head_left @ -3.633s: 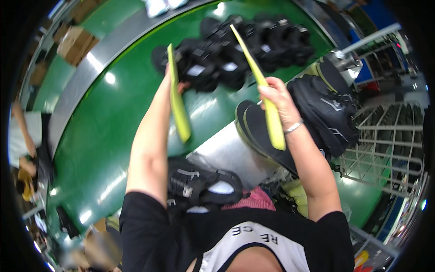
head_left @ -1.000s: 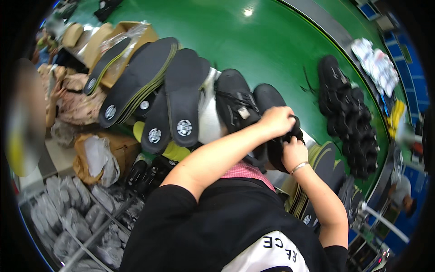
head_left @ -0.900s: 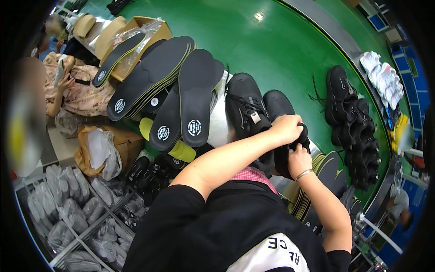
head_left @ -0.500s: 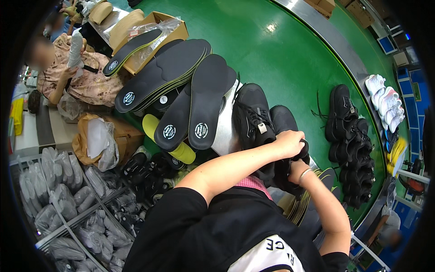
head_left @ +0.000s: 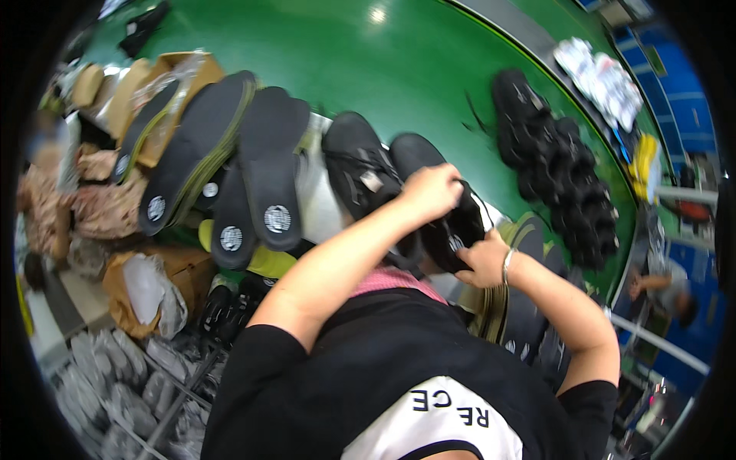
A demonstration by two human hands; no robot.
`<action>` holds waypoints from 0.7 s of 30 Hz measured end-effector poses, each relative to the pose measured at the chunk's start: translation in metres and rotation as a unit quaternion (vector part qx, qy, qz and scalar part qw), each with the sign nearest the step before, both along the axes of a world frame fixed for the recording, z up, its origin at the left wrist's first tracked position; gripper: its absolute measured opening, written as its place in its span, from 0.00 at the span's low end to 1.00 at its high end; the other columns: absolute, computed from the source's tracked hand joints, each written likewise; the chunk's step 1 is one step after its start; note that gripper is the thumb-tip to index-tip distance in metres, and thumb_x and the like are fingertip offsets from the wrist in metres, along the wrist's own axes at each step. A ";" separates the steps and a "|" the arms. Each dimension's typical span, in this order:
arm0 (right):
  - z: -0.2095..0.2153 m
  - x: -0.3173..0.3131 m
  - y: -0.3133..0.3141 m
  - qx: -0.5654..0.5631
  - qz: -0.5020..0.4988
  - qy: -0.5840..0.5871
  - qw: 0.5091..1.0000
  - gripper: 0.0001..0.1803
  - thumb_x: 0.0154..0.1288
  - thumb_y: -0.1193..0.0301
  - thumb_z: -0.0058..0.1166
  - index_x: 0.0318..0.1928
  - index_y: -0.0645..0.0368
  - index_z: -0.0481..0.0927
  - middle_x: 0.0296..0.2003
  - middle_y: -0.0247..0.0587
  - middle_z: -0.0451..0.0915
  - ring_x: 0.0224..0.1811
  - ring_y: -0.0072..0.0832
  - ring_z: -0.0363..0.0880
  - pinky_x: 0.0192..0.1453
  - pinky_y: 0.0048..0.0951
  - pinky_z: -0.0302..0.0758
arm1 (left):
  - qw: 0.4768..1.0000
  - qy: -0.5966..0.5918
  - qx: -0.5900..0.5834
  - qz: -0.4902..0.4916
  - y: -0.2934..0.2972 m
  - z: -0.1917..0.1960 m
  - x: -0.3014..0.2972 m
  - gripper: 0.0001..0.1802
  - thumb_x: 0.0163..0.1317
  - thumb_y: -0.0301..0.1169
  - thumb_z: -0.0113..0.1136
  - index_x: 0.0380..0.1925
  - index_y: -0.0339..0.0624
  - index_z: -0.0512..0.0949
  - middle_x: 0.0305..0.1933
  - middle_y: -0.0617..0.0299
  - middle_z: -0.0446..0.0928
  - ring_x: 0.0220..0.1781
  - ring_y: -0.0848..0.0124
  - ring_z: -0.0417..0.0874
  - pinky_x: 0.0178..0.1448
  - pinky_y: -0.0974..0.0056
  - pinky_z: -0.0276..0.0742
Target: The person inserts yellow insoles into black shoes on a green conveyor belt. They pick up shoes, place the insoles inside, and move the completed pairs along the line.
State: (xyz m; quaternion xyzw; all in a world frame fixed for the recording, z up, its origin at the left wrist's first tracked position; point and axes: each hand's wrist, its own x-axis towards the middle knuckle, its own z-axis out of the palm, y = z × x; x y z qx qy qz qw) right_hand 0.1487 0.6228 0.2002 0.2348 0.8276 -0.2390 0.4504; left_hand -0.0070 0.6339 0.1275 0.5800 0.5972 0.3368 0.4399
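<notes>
My left hand (head_left: 433, 192) is closed on the upper of a black lace-up shoe (head_left: 414, 151), near its tongue. At the same shoe's heel end, my right hand (head_left: 487, 262) grips the collar, with a bracelet at the wrist. The shoe's toe points away from me, and a pale mark shows inside its opening. A matching black shoe (head_left: 356, 157) lies just left of it, toe also pointing away. Further left are stacked black insoles (head_left: 268, 165) with yellow-green edges and white round prints. More insoles (head_left: 494, 310) stand close to my right forearm, partly hidden by it.
A row of black shoes (head_left: 556, 165) sits at the right on the green surface (head_left: 368, 61). White shoes (head_left: 602, 80) lie beyond the metal rim. At left are an open cardboard box (head_left: 188, 73), a brown paper-lined box (head_left: 123, 287), bagged grey pieces (head_left: 115, 376) and another person (head_left: 100, 192).
My view has turned, so the scene sits differently in the picture. My right hand has moved back from beside my left hand to the heel end, and the shoe's opening shows more.
</notes>
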 end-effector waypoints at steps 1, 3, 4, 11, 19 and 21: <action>0.000 0.007 -0.004 0.006 0.018 -0.034 0.999 0.24 0.52 0.54 0.46 0.41 0.60 0.75 0.31 0.49 0.79 0.41 0.40 0.77 0.61 0.55 0.45 | 0.999 0.001 -0.038 -0.010 0.002 0.007 -0.001 0.15 0.51 0.36 0.49 0.37 0.42 0.75 0.35 0.49 0.77 0.40 0.53 0.77 0.47 0.55 0.72; -0.022 0.024 -0.010 0.027 0.072 -0.049 0.996 0.28 0.48 0.52 0.48 0.44 0.59 0.74 0.32 0.47 0.79 0.42 0.36 0.76 0.60 0.57 0.44 | 1.000 -0.005 -0.016 -0.010 0.003 0.006 0.002 0.15 0.51 0.37 0.50 0.37 0.41 0.75 0.35 0.49 0.77 0.40 0.54 0.77 0.45 0.56 0.72; -0.026 0.019 -0.009 0.023 0.073 -0.072 0.994 0.29 0.47 0.53 0.48 0.47 0.59 0.72 0.33 0.47 0.78 0.44 0.36 0.75 0.61 0.58 0.42 | 0.999 -0.003 -0.036 -0.013 0.003 0.006 0.001 0.16 0.52 0.37 0.50 0.37 0.40 0.75 0.35 0.48 0.77 0.40 0.54 0.77 0.45 0.57 0.71; -0.010 0.024 -0.006 -0.061 -0.142 0.009 0.988 0.27 0.50 0.55 0.47 0.50 0.55 0.71 0.38 0.45 0.78 0.48 0.39 0.74 0.64 0.52 0.43 | 0.972 -0.133 -0.082 -0.173 -0.018 0.059 -0.025 0.29 0.57 0.36 0.53 0.56 0.36 0.59 0.57 0.49 0.64 0.55 0.62 0.69 0.57 0.62 0.66; 0.074 0.057 0.016 0.018 -0.518 0.424 0.743 0.14 0.60 0.73 0.47 0.46 0.66 0.72 0.38 0.38 0.77 0.43 0.23 0.74 0.49 0.23 0.68 | 0.847 0.448 0.024 0.285 -0.109 0.080 -0.203 0.34 0.46 0.45 0.63 0.51 0.37 0.67 0.45 0.44 0.73 0.47 0.53 0.74 0.50 0.58 0.69; 0.056 0.062 0.010 -0.013 -0.530 0.427 0.733 0.14 0.60 0.73 0.47 0.45 0.66 0.72 0.38 0.38 0.77 0.42 0.22 0.74 0.49 0.23 0.67 | 0.899 0.295 -0.145 0.289 -0.108 0.068 -0.197 0.36 0.44 0.43 0.65 0.52 0.38 0.65 0.43 0.45 0.74 0.45 0.52 0.75 0.50 0.58 0.69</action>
